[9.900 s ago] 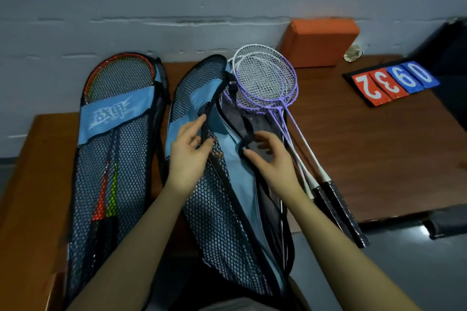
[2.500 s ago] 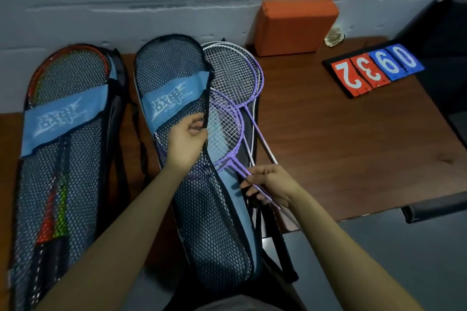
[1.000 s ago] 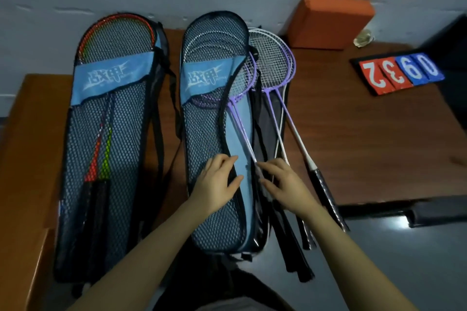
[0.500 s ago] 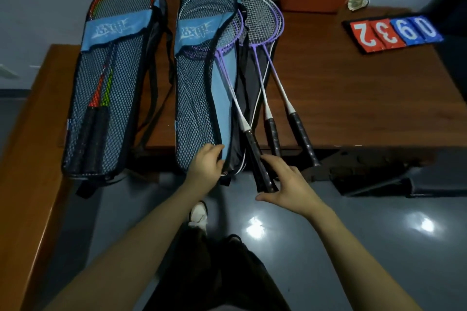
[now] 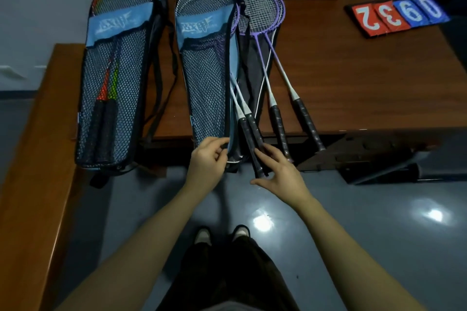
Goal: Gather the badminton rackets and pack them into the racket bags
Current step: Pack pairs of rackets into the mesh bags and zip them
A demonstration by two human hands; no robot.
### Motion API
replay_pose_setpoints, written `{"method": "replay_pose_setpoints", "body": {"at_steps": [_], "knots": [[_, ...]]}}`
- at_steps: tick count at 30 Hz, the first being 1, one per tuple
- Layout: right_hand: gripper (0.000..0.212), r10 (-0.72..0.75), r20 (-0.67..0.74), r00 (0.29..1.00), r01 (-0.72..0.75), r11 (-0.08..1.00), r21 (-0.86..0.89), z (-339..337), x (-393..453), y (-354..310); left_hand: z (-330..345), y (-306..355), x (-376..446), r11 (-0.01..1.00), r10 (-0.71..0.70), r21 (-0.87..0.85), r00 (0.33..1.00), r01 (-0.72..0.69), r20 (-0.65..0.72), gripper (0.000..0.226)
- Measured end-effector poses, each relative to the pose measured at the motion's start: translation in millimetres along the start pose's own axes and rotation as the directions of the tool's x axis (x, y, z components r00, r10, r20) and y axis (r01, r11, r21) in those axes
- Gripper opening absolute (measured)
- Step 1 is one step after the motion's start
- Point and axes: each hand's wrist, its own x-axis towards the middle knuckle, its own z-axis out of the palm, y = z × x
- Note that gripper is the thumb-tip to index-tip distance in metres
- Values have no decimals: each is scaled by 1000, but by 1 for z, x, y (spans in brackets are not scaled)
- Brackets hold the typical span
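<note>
The right hand (image 5: 279, 171) curls its grip around the black handles (image 5: 252, 139) of two purple rackets whose heads are already inside the open bag (image 5: 204, 78); the left hand (image 5: 207, 159) pinches that bag's mouth at the bench's (image 5: 366, 88) front edge. These rackets look light, with thin stiff shafts and delicate strings, so the wrapped handle is probably the safest hold. The mesh bag is soft and floppy and needs holding open. Two more purple rackets (image 5: 267, 40) lie just right of the bag. A second bag (image 5: 113, 78), toward the left edge, holds two rackets: six rackets, two bags.
</note>
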Motion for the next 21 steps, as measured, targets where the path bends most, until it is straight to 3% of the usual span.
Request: {"method": "replay_pose_setpoints", "body": {"at_steps": [6,13,21], "knots": [[76,156,-2,988,-152,963,225,6,-7,-4,1,-5,-4,993,-76,-84,995,81,62,26],[63,122,-247,961,-16,920,392,-12,-6,-40,-8,-1,-3,959,-210,-179,975,221,79,27],[53,49,-307,950,77,920,385,-25,25,-81,-30,39,10,864,-267,-411,956,292,118,28]]}}
